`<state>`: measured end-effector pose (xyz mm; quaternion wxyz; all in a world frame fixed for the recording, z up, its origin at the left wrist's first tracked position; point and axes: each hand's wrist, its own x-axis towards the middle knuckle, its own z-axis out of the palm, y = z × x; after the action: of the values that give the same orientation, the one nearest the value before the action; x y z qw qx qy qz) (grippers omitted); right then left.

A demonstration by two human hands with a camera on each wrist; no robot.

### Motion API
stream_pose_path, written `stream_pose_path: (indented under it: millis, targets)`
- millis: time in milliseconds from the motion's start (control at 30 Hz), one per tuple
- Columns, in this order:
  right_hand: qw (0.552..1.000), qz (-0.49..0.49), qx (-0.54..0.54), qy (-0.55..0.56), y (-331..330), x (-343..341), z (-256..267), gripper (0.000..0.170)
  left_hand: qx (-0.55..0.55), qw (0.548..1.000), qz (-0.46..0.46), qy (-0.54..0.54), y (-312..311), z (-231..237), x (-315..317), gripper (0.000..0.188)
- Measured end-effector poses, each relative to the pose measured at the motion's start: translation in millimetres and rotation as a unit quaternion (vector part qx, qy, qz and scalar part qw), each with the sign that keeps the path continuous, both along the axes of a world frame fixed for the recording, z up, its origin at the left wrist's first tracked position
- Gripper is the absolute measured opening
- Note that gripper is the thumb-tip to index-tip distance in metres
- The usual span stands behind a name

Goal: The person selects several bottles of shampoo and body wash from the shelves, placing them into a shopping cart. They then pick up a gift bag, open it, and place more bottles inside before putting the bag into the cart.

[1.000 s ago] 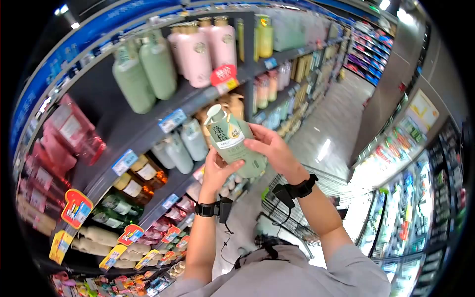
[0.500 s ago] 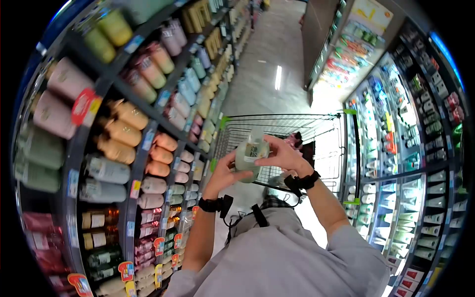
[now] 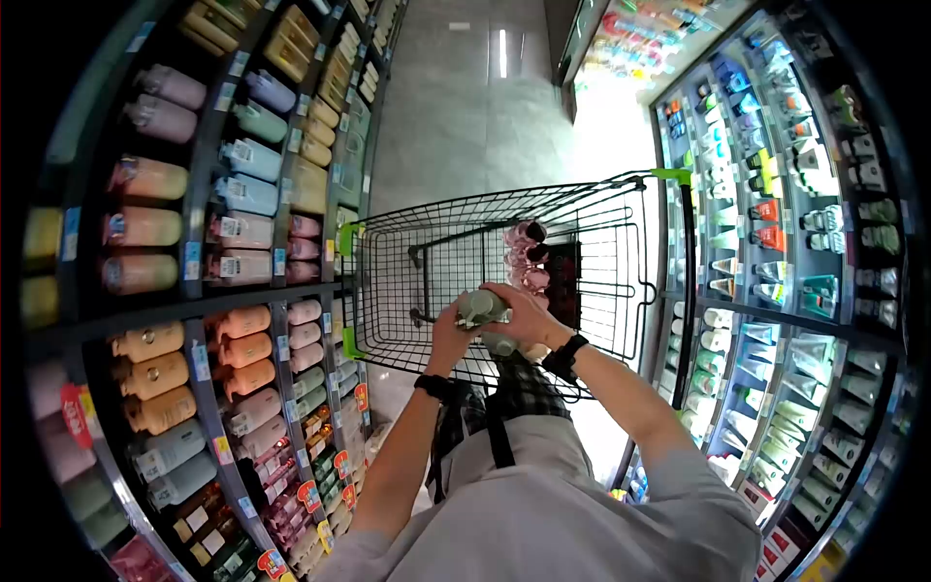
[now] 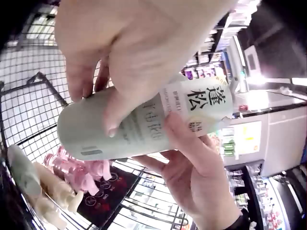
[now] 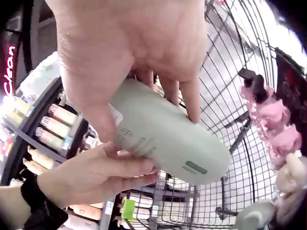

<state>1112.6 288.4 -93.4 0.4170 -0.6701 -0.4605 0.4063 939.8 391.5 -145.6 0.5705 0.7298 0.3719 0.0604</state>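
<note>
A pale green pump bottle (image 3: 482, 308) is held between both hands over the shopping cart (image 3: 687, 291). My left hand (image 3: 449, 339) grips it from the left; in the left wrist view its thumb lies across the bottle's front. My right hand (image 3: 524, 315) holds the other side, fingers wrapped over it in the right wrist view. The bottle (image 4: 144, 120) lies tilted on its side there, its white label with large dark characters facing the left wrist camera. Below, in the cart, are pink bottles (image 3: 529, 257) with dark caps and another green bottle (image 4: 24, 170).
A dark box (image 3: 563, 286) lies beside the pink bottles, and cream bottles (image 4: 57, 187) are near it. Shelves of pump bottles (image 3: 155, 359) line the left side. Lit shelves of tubes (image 3: 776, 417) stand on the right. Grey floor (image 3: 456, 126) runs ahead between them.
The head view has turned from the left shelf down to the cart. Both hands have carried the green bottle away from the shelf, and its top now faces up toward the head camera.
</note>
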Motion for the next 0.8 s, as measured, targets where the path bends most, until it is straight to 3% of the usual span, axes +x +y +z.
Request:
stream_pose_path:
  millis: [67, 167, 200, 233, 267, 300, 333, 433, 567, 600, 700, 800]
  targets:
    - [0.999, 0.003, -0.027, 0.019, -2.4, 3.1, -33.7, 0.068, 0.000, 0.996, -0.002, 0.088, -10.5, -57.4, -11.1, 0.069]
    - [0.995, -0.002, -0.084, 0.052, -9.0, -4.6, -73.2, 0.064, -0.076, 0.993, 0.004, 0.090, -16.6, -92.7, -18.2, 0.064]
    - [0.997, -0.008, -0.067, 0.047, -13.3, -9.0, -97.5, 0.066, -0.156, 0.982, 0.033, 0.098, -15.2, -92.2, -14.5, 0.043]
    - [0.998, -0.013, -0.050, 0.042, -19.0, -15.3, -119.1, 0.068, -0.165, 0.980, 0.034, 0.107, -14.3, -97.7, -14.4, 0.043]
    - [0.995, -0.006, -0.048, 0.085, -22.4, -17.7, -141.9, 0.068, -0.308, 0.940, 0.131, 0.070, -12.9, -102.9, -14.3, 0.042]
    - [0.994, -0.006, -0.057, 0.093, -22.9, -18.8, -152.2, 0.068, -0.437, 0.870, 0.227, 0.030, -11.9, -109.7, -13.9, 0.041]
    - [0.995, -0.005, -0.066, 0.070, -24.2, -20.9, -160.9, 0.069, -0.455, 0.858, 0.235, 0.020, -11.9, -114.9, -14.3, 0.041]
    - [0.993, 0.003, -0.098, 0.070, -26.7, -25.7, -170.4, 0.072, -0.470, 0.845, 0.247, 0.062, -10.3, -121.7, -9.2, 0.042]
    - [0.995, 0.012, -0.092, 0.031, -32.0, -30.5, -188.3, 0.068, -0.489, 0.833, 0.256, 0.032, -14.1, -148.6, -14.2, 0.044]
    - [0.993, -0.007, -0.111, 0.028, -34.3, -32.9, -192.0, 0.068, -0.444, 0.872, 0.204, 0.028, -15.4, -150.0, -13.9, 0.043]
    - [0.989, -0.008, -0.147, 0.006, -35.0, -38.0, -206.7, 0.071, -0.437, 0.867, 0.225, 0.081, -22.9, -154.6, -6.1, 0.043]
    - [0.986, 0.019, -0.163, -0.032, -38.2, -42.3, -214.0, 0.073, -0.385, 0.895, 0.181, 0.136, -22.4, -153.8, -6.7, 0.043]
